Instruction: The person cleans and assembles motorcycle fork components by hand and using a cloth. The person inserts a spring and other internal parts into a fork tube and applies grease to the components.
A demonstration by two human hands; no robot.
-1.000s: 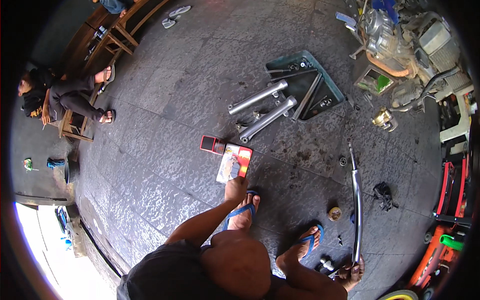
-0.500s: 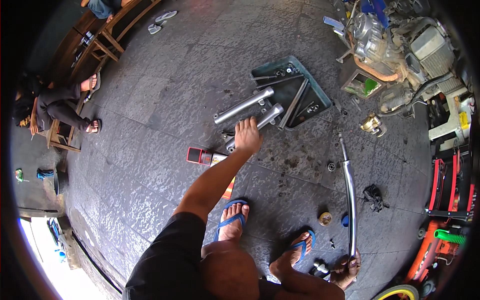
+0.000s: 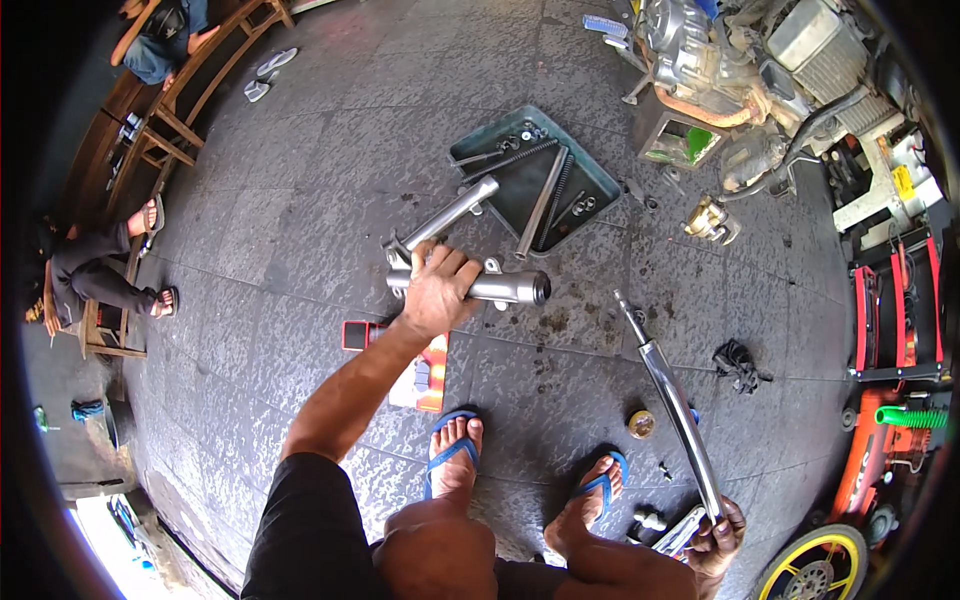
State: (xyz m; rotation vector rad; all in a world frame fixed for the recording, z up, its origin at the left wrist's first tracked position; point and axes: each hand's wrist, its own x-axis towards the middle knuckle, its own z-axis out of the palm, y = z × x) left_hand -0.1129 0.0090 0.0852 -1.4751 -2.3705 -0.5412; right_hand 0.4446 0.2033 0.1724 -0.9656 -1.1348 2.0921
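My left hand (image 3: pixel 440 295) is wrapped round a grey metal fork lower leg (image 3: pixel 515 288), lifted nearly level with its dark open end to the right. A second fork lower leg (image 3: pixel 455 214) lies on the floor just behind it. Low at the right, my right hand (image 3: pixel 718 545) grips the near end of a shiny fork inner tube (image 3: pixel 682 428). That tube tilts away to the upper left, a thin rod standing out of its far end. Beyond both legs sits a green tray (image 3: pixel 500 205) with long springs (image 3: pixel 528 153), a slim tube (image 3: pixel 540 208) and small hardware.
A red and orange package (image 3: pixel 436 372) lies under my left forearm. Nearby are a tape roll (image 3: pixel 641 425) and a crumpled black bag (image 3: pixel 738 365). An engine (image 3: pixel 685 60), a brass-coloured part (image 3: pixel 708 220) and a yellow wheel (image 3: pixel 858 560) line the right. People sit along a wooden bench (image 3: pixel 160 145) at left.
My left hand has picked up the nearer fork leg, turning its open end toward the right. The inner tube in my right hand now leans further left. The whole view has shifted a little.
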